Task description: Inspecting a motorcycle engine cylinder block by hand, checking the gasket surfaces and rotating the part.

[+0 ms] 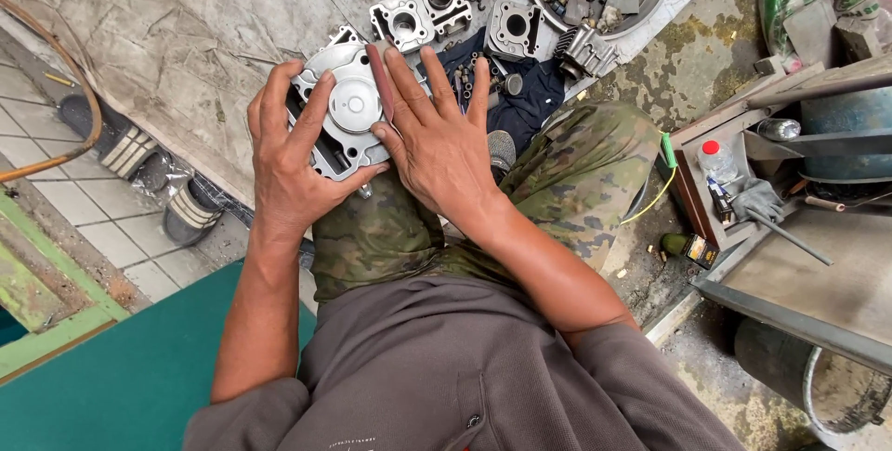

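- The left hand (290, 161) wraps around the left edge of a grey metal engine cover (348, 117), its fingers curled over the top face and the thumb tucked beneath the lower rim, so it grips the part firmly.
- The right hand (435, 140) lies flat and open on the right side of the same cover, fingers spread and pointing away from the body, the palm pressing against the part rather than closing on it.
- The engine cover sits between the two hands, resting on the person's knee, which is clad in camouflage trousers (548, 186); a round raised boss shows in its middle, just beside the right hand's thumb.
- Just beyond the fingertips of the right hand lies a dark blue cloth (520, 103) strewn with small bolts.
- Further out from both hands, several bare metal cylinder blocks (418, 10) stand on the pale sheet (186, 52) covering the floor.
- Beyond those, well apart from the right hand, a round metal tray (655, 5) holds a heap of small parts.
- Far to the right of the right hand, a wooden box (692, 186) holds a small bottle with a red cap (717, 161).
- To the left of the left hand, a pair of striped sandals (190, 209) rests on the tiled floor.
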